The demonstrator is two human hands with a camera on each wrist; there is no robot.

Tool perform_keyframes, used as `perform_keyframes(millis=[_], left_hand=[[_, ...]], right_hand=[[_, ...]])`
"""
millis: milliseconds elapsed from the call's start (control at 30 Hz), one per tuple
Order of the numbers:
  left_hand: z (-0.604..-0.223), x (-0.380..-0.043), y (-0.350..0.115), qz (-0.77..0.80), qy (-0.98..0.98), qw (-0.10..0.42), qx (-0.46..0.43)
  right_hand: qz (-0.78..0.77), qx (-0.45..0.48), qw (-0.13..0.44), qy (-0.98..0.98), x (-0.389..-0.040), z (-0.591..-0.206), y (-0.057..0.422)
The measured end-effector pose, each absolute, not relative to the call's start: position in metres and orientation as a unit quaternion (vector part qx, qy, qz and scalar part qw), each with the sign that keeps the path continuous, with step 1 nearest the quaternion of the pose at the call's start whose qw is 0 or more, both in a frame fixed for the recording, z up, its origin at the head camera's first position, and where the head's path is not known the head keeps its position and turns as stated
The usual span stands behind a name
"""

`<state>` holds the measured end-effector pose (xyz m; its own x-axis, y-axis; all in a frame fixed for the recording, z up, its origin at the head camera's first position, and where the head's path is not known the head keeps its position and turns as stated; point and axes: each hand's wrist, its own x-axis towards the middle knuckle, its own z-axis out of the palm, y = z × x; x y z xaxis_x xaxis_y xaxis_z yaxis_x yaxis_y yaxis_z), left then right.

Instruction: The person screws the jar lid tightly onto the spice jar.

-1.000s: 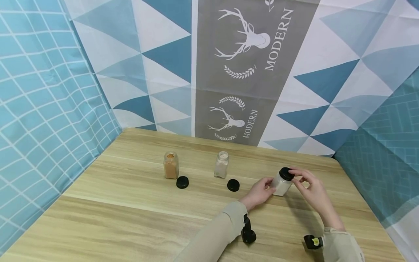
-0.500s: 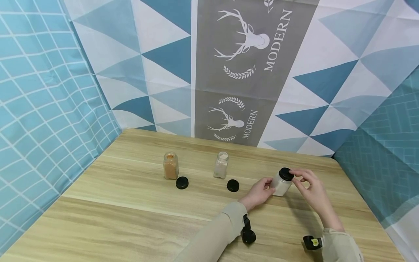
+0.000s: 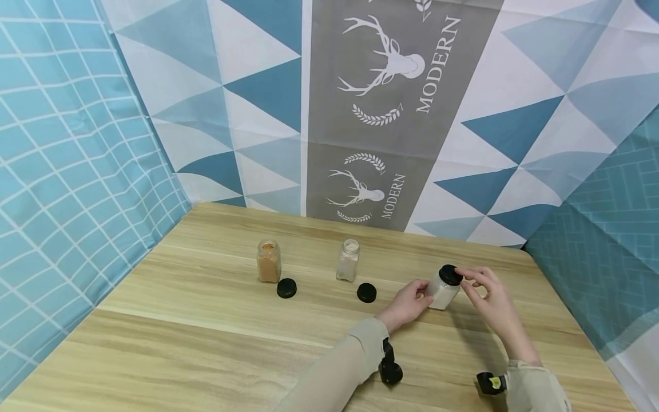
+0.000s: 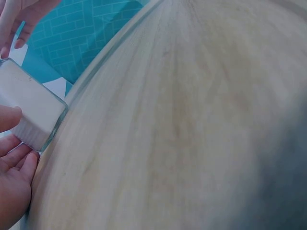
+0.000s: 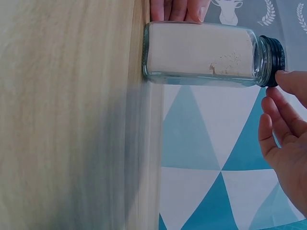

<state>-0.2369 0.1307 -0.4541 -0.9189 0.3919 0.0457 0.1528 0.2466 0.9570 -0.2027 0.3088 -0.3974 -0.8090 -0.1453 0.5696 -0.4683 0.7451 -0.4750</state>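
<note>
A square glass jar (image 3: 441, 294) of pale powder stands at the right of the table, with a black lid (image 3: 450, 274) on its mouth. My left hand (image 3: 407, 303) grips its lower body from the left, thumb on the near face in the left wrist view. At the lid's right edge, my right hand (image 3: 490, 294) pinches the rim between thumb and fingers. The right wrist view shows the jar's base (image 5: 146, 52) on the tabletop and the powder nearly filling the body. That view shows the left fingertips (image 5: 180, 10) against the far side of the glass.
Left along the table (image 3: 206, 343) stand an uncapped jar of orange-brown powder (image 3: 269, 266) and an uncapped jar of whitish powder (image 3: 348, 264). One black lid (image 3: 286, 288) lies near the first, another lid (image 3: 366, 292) near the second. Patterned cloth (image 3: 268, 114) hangs behind.
Almost nothing differs: both hands stay at the same jar and lid throughout, with only very slight finger movement at the lid. The other jars and loose lids keep their places.
</note>
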Motion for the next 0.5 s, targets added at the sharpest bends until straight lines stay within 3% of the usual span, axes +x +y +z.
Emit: perform_keyframes(millis=[500], left_hand=[[-0.4538,-0.2365,0.1305,0.586,0.785,0.102,0.174]], right_hand=[[0.339,0.203,0.258,-0.881,-0.2040,-0.3985,0.3059]])
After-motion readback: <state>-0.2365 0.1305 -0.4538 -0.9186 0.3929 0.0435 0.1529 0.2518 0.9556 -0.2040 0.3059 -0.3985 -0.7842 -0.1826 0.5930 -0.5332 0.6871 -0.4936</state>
